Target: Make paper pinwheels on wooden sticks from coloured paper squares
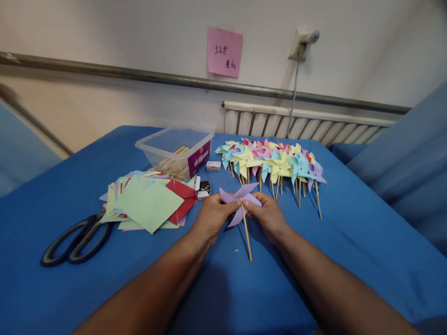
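A purple paper pinwheel is held between both hands above the blue cloth, its wooden stick pointing down toward me. My left hand grips it from the left, thumb at the middle beside the stick's top end. From the right, my right hand grips the same pinwheel, its thumb also pressed near the centre. The fingertips behind the paper are hidden. Beyond my hands, many finished-looking pinwheels in yellow, blue, pink, red and purple lie bunched together with their sticks toward me.
Left of my hands lies a pile of coloured paper squares, with black-handled scissors beside it. Behind stand a clear plastic tub of wooden sticks, a small open box of metal pieces and a small closed box. Blue cloth covers the table.
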Demonstrator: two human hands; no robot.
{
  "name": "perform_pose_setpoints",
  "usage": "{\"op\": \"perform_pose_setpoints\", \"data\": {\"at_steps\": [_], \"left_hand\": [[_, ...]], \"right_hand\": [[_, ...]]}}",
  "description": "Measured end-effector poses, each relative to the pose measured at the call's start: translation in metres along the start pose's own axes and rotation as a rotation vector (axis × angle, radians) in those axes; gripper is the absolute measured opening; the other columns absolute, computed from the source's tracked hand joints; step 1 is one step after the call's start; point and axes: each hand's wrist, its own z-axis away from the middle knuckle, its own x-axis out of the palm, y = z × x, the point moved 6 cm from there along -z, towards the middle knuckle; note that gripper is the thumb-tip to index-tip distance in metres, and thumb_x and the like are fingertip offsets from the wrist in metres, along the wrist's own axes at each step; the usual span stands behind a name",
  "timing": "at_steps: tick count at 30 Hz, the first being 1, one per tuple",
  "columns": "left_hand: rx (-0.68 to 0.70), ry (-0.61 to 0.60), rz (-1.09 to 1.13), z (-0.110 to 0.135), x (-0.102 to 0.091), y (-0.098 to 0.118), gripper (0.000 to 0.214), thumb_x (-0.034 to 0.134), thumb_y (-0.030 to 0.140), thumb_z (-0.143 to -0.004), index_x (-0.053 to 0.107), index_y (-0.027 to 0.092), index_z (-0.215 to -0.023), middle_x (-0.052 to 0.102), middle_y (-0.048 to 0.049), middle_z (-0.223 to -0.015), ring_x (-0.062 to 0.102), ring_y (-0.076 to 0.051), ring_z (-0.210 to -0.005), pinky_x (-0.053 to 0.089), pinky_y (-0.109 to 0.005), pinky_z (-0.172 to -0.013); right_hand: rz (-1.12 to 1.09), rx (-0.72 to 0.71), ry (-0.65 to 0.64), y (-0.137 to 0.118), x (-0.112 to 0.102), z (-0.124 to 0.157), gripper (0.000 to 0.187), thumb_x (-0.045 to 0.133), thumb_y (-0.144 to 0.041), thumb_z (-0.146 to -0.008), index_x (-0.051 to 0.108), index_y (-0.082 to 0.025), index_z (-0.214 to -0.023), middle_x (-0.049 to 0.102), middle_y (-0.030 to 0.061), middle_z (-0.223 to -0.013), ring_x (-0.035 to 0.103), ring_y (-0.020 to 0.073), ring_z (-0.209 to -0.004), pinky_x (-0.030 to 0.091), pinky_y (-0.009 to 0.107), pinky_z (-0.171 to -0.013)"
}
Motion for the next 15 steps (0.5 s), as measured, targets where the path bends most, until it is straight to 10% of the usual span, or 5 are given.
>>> {"op": "perform_pose_setpoints", "data": {"at_steps": [15], "left_hand": [[0.049,0.029,-0.073,0.0006,-0.0040,0.0056,0.031,0.077,0.036,-0.057,0.068,0.012,-0.076,0.065,-0.0038,-0.065,0.056,-0.014,-0.057,0.042,-0.026,-0.055]], "right_hand": [[0.040,-0.023,-0.020,-0.0025,0.0010,0.0027,0.030,0.073,-0.043,-0.067,0.056,-0.018,-0.067,0.051,-0.0051,-0.052,0.042,0.0086,-0.048,0.030,0.023,-0.052]]}}
